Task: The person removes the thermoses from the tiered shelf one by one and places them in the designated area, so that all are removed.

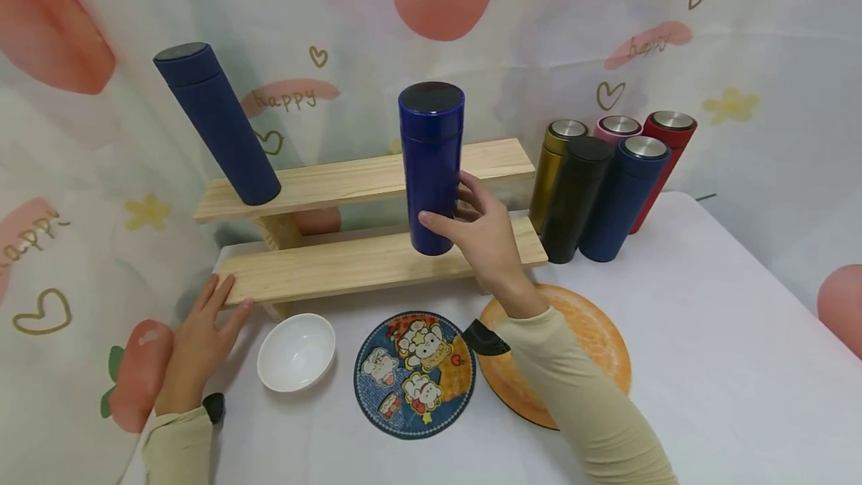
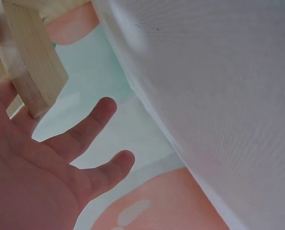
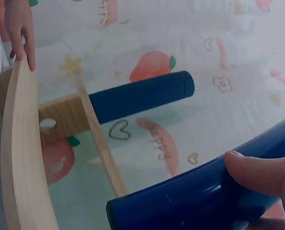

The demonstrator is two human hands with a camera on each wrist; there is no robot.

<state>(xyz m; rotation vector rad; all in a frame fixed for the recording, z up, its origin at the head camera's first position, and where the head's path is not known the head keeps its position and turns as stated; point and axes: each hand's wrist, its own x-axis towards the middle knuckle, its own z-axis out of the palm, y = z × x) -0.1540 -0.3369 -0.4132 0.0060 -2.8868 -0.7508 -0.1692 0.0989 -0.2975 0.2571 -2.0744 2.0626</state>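
My right hand (image 1: 486, 234) grips a glossy dark blue thermos flask (image 1: 431, 148) with a dark lid. It holds the flask upright in front of the two-tier wooden shelf (image 1: 337, 264), its base overlapping the lower board in the head view. The right wrist view shows the thumb (image 3: 257, 172) lying along the flask's side. At the lower board's left end, my left hand (image 1: 202, 339) touches the wood with thumb and fingertips; two other fingers (image 2: 80, 139) stretch out free in the left wrist view. A matte navy flask (image 1: 222, 129) stands on the upper board's left end.
Several flasks stand right of the shelf, among them black (image 1: 575, 200), gold (image 1: 552, 171), navy (image 1: 622, 200) and red (image 1: 667, 163). A white bowl (image 1: 296, 352), a cartoon-print round mat (image 1: 414, 376) and an orange round mat (image 1: 599, 335) lie in front. Patterned cloth (image 1: 539, 6) hangs behind.
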